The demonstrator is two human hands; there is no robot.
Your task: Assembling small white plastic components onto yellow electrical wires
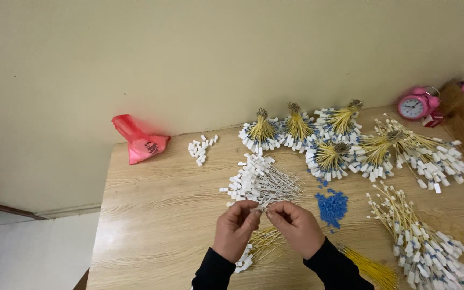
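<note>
- The left hand [236, 228] and the right hand [295, 225] meet above the wooden table [157, 215], fingertips pinched narrow on a thin wire piece [261, 210] held between them; the piece is too small to tell which end each hand has.
- That piece sits just on the near side of the pile of white-tagged wires [259, 182], which serves here as the landmark: a loose fan of pale wires with small white blocks on their left ends.
- Directly right of the pile lies a heap of small blue beads [332, 207], close enough for the right hand to reach.
- Beyond the pile, toward the wall, stand bundles of yellow wires [296, 129] tied at the top, their white and blue ends splayed outward.
- Left of the pile and farther back is a small scatter of white blocks [200, 149], and beyond that a pink plastic bag [140, 142] against the wall.
- Far right of the pile, at the table's back corner, is a pink alarm clock [417, 106].
- Under the wrists, nearer than the pile, lie more loose yellow wires [371, 271].
- Judging from the pinch, doing this well likely means keeping both grips close to the wire's tip so it does not flex, and working low over the table so a dropped part lands near the pile.
</note>
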